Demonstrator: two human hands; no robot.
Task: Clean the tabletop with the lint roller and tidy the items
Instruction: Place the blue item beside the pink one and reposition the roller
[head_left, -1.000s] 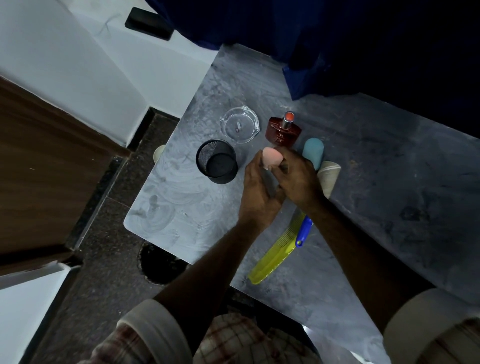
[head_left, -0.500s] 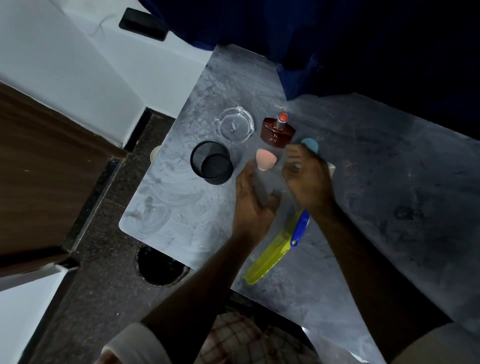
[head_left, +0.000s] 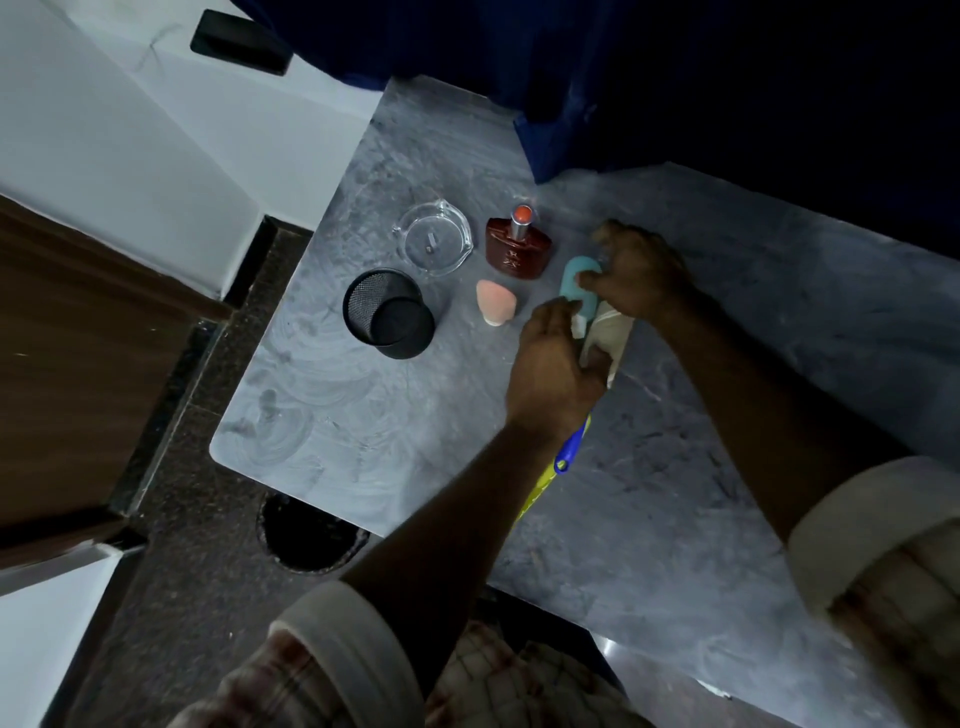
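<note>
The lint roller lies on the grey tabletop (head_left: 322, 415), its beige roll (head_left: 615, 332) beside my hands and its blue handle (head_left: 569, 452) sticking out under my left wrist. My left hand (head_left: 553, 364) is closed over the roller's near end. My right hand (head_left: 639, 275) pinches a teal rounded piece (head_left: 576, 283) at the roll's far end. A pink sponge (head_left: 496, 301) rests alone on the table, left of my hands. A yellow comb (head_left: 537, 491) is mostly hidden under my left forearm.
A dark red perfume bottle (head_left: 517, 252) stands behind the sponge, with a clear glass ashtray (head_left: 434, 239) to its left. A black mesh cup (head_left: 387, 314) stands near the table's left edge. A dark blue curtain (head_left: 675, 78) hangs along the far side.
The pink sponge, held between my hands a second ago, now sits on the table. Both hands have shifted right onto the teal piece and the lint roller.
</note>
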